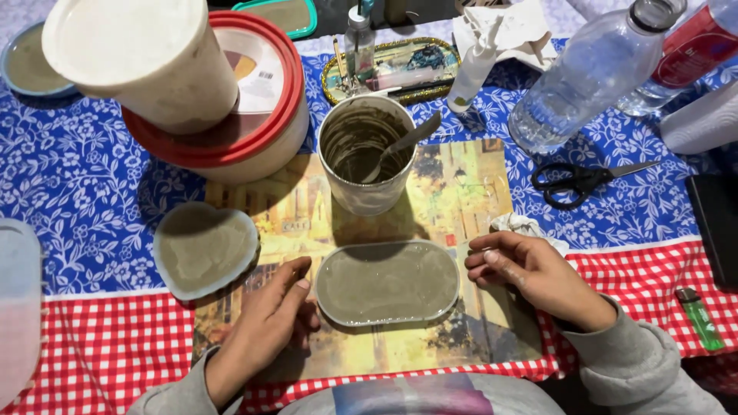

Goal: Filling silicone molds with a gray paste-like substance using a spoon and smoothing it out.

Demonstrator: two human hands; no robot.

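Observation:
An oval mould (387,283) filled with wet grey mix lies on a printed placemat (430,192). My left hand (269,319) rests flat beside its left end, fingertips touching the rim. My right hand (530,270) sits at its right end with fingers loosely curled, touching the rim and holding nothing I can make out. Behind the mould stands a white cup (367,154) smeared with grey mix, a spoon (403,142) leaning in it. A heart-shaped mould (204,247), also filled with grey mix, lies to the left.
A red-lidded tub (254,115) carries a white bucket (146,58) at back left. Black scissors (580,180), a clear plastic bottle (588,77), a crumpled tissue (523,224) and a green lighter (701,317) lie on the right. A gold tray (392,69) sits behind the cup.

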